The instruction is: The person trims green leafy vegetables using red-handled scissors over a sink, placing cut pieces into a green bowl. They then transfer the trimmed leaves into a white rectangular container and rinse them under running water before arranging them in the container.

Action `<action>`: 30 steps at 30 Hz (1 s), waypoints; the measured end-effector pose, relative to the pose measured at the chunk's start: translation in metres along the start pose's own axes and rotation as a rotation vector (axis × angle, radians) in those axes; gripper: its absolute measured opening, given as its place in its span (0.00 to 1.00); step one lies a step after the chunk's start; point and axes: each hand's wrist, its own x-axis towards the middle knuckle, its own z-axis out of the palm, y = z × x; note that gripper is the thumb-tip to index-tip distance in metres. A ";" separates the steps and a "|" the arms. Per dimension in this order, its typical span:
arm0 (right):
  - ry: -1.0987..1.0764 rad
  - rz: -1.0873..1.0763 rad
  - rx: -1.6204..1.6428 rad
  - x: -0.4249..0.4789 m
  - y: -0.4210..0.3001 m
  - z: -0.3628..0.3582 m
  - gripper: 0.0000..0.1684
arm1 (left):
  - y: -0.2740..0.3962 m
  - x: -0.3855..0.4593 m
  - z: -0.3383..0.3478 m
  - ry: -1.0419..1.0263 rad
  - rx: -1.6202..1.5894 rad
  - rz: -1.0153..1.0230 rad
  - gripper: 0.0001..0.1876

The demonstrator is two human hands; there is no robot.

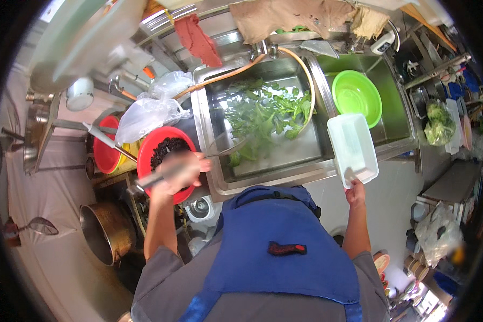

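Observation:
My left hand [181,171] is closed around a long-handled metal kitchen utensil [149,180]. Its thin far end reaches over the sink's left rim, and motion blur hides the exact shape of its head. Beneath this hand stands a red plastic bowl [145,151] of dark, wrinkled food [171,147]. My right hand [356,192] grips the near end of a translucent white plastic container [354,141], tilted at the front rim of the right basin. Leafy greens [261,116] lie in water in the left steel sink basin [306,155].
An orange hose [225,75] curves from the tap into the left basin. In the right basin sits a bright green plastic bowl [356,96]. Plastic bags [151,116] rest left of the sink. A large metal pot [108,229] stands at lower left, and bagged greens [438,122] lie at right.

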 end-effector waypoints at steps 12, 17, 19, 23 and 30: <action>0.009 -0.011 0.112 -0.030 0.032 -0.006 0.29 | -0.192 0.188 -0.058 0.506 0.158 -0.555 0.24; 0.026 -0.017 0.040 -0.047 0.010 -0.002 0.30 | -0.212 0.199 -0.059 0.588 0.252 -0.511 0.31; 0.038 -0.059 0.086 -0.051 0.005 0.004 0.31 | -0.199 0.211 -0.032 0.549 0.228 -0.492 0.33; 0.020 -0.048 0.061 -0.056 -0.011 0.011 0.33 | -0.223 0.241 -0.008 0.356 0.137 -0.475 0.33; -0.028 -0.046 0.053 -0.035 -0.035 0.001 0.33 | -0.264 0.270 -0.003 0.362 0.254 -0.527 0.30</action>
